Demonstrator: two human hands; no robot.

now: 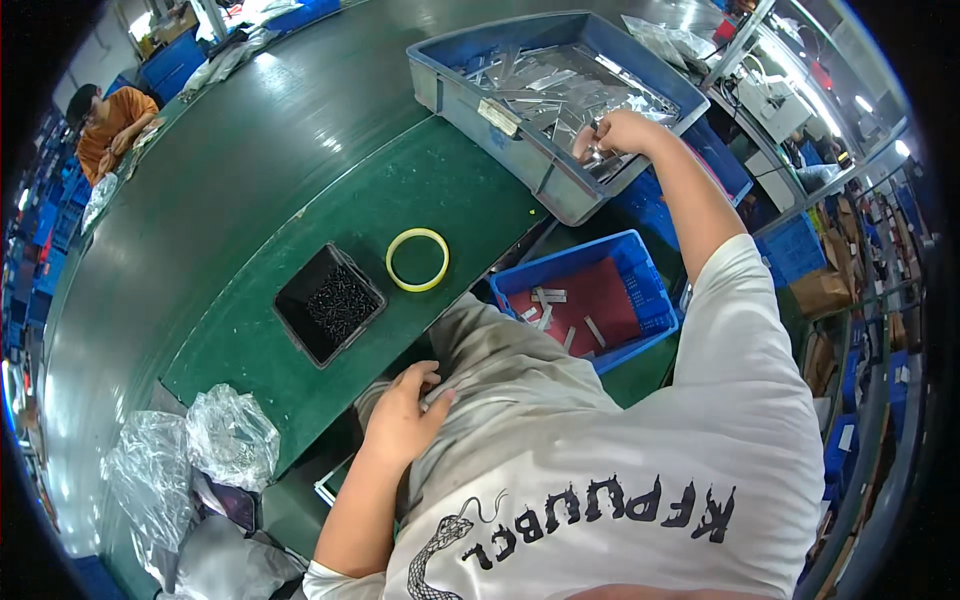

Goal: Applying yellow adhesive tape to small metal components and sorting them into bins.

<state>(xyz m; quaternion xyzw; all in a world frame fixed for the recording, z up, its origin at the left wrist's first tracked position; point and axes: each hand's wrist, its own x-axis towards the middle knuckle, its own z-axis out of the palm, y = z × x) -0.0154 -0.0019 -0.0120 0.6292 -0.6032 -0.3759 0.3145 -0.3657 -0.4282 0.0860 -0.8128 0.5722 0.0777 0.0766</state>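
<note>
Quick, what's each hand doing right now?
Left hand: loosely open, nothing visible in it.
Right hand: fingers bent, at the large bin; whether it grips anything cannot be told.

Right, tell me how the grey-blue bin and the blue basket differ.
The grey-blue bin looks larger than the blue basket. The bin is dull and scuffed; the basket is brighter, with a red bottom inside. Many shiny flat pieces lie heaped in the bin, while only a few pale strips lie in the basket. Both are open-topped.
</note>
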